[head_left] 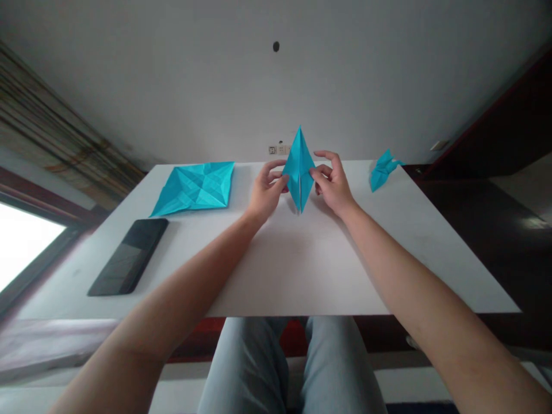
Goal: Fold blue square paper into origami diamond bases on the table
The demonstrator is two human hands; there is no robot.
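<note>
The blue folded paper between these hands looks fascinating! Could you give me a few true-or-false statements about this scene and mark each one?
1. The left hand and right hand both hold a pointed blue folded paper. True.
2. The dark tablet lies right of the hands. False: it lies left of them.
3. A creased blue sheet lies flat on the white table. True.
4. The small blue folded piece is in the right hand. False: it lies apart, right of the hands.
</note>
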